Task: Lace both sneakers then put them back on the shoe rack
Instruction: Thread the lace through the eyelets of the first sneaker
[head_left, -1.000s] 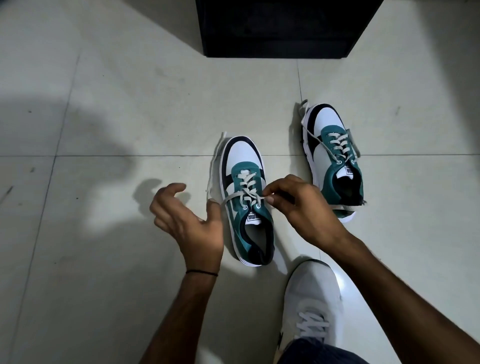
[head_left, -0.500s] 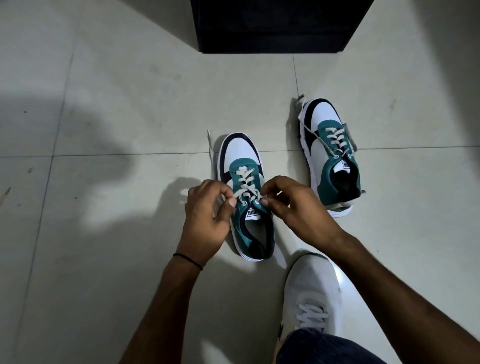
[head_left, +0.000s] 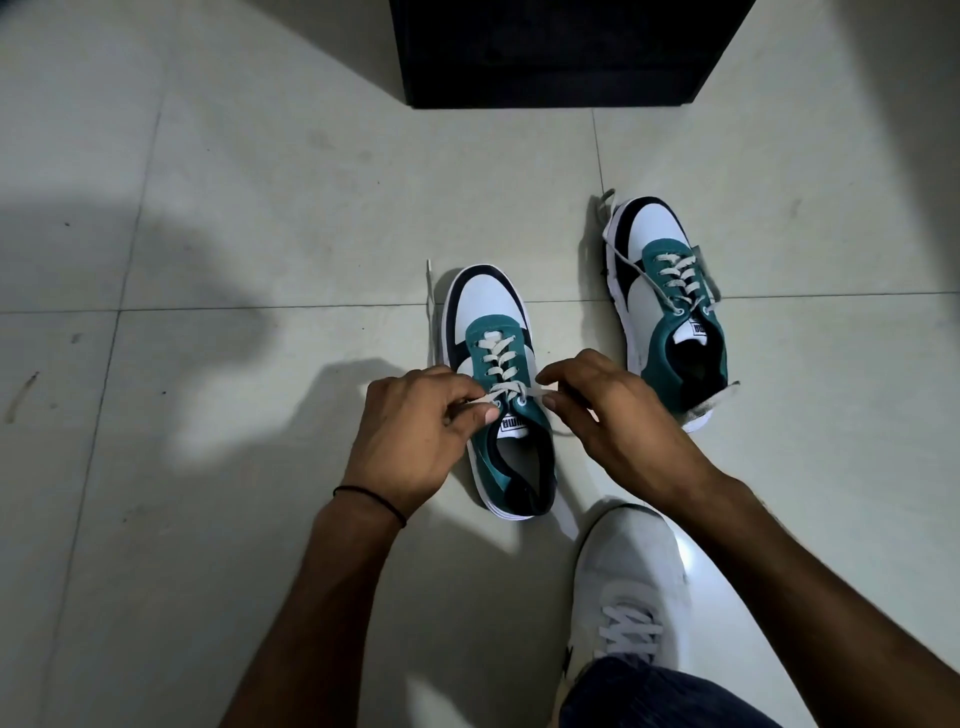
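Both hands now on the near sneaker, where a second ago only the right pinched lace and the left hung open beside the shoe. Left hand since come in and closed, thumb and forefinger nipped on the lace end at the top eyelet; right hand likewise closed on the opposite end just across the tongue. Crosses already run up every visible eyelet row, so probably drawing the top pair snug before a knot; lacing of this shoe near done, judged from that.

Second sneaker beyond and right of the near one, well apart, laced too but with loose ends trailing off toe and heel, untied. Dark cabinet farther beyond, cut off by the top edge: possibly the shoe rack, shelves not visible, so cannot say. Right fingertips partly hidden behind knuckles; exact hold on the lace hard to make out. White worn shoe nearer than the near sneaker, partly cut off below.
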